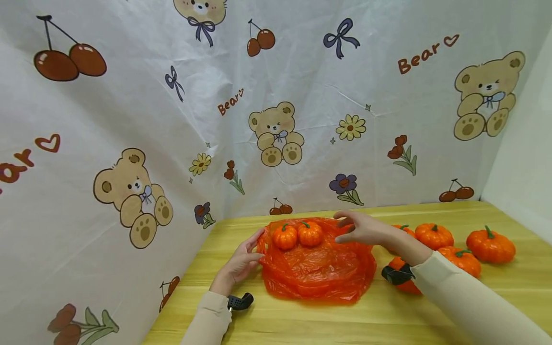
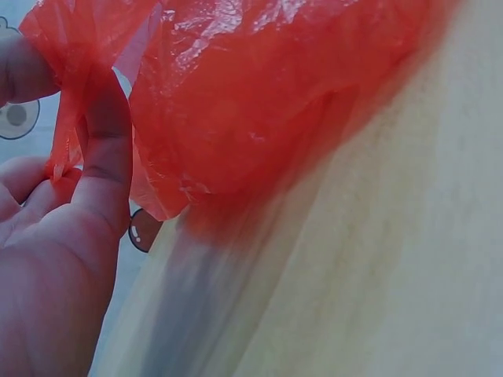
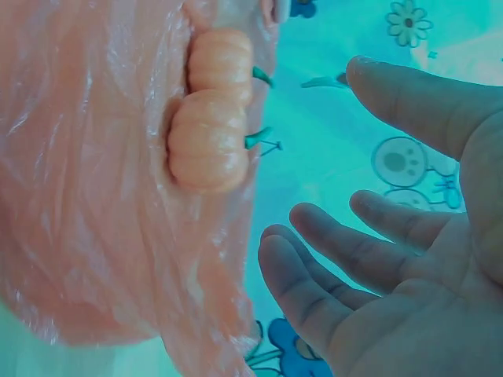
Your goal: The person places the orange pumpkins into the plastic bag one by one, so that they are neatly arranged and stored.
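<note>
A red plastic bag lies spread on the table with its mouth open. Two small orange toy pumpkins with green stems, one on the left and one on the right, sit in its far left part. My left hand holds the bag's left edge; in the left wrist view the thin plastic runs between the curled fingers. Over the bag's right side hovers my right hand, its fingers spread and nothing in them. The right wrist view shows both pumpkins beyond the fingertips.
Several more orange pumpkins stand on the wooden table to the right, some partly behind my right forearm. A white cloth printed with bears hangs behind and to the left. A white wall rises on the right.
</note>
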Demonstrator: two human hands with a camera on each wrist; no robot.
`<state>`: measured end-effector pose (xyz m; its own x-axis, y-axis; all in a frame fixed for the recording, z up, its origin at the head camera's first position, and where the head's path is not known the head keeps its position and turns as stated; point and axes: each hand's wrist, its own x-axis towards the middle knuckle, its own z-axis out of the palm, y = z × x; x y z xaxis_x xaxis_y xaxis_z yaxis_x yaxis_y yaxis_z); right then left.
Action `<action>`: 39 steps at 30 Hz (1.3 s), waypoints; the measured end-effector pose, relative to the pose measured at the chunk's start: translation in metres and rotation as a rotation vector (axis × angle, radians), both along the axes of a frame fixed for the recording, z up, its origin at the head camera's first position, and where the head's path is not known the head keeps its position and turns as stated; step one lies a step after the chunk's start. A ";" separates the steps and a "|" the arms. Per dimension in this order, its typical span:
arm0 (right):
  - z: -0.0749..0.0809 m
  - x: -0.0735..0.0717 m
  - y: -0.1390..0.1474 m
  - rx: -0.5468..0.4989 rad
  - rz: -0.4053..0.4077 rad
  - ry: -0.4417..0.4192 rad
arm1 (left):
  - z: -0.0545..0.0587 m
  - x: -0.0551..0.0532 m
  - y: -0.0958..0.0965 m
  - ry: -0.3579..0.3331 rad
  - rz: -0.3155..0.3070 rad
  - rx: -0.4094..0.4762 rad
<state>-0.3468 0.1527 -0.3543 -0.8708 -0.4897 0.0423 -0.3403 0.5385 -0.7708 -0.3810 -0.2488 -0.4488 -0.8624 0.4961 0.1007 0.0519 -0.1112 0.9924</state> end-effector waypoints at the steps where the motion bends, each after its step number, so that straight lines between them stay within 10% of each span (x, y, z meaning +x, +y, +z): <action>1: 0.001 0.003 0.004 -0.008 0.004 0.001 | 0.000 0.000 0.000 0.000 -0.002 0.003; 26: -0.022 0.051 0.078 0.035 0.068 0.203 | 0.001 0.004 0.002 -0.026 0.009 0.031; 39: -0.043 0.057 0.105 -0.044 0.083 0.103 | 0.004 0.004 0.001 -0.027 -0.005 0.039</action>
<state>-0.2895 0.2580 -0.3969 -0.8172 -0.5559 0.1525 -0.4612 0.4718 -0.7515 -0.3768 -0.2474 -0.4453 -0.8624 0.4968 0.0967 0.0241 -0.1505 0.9883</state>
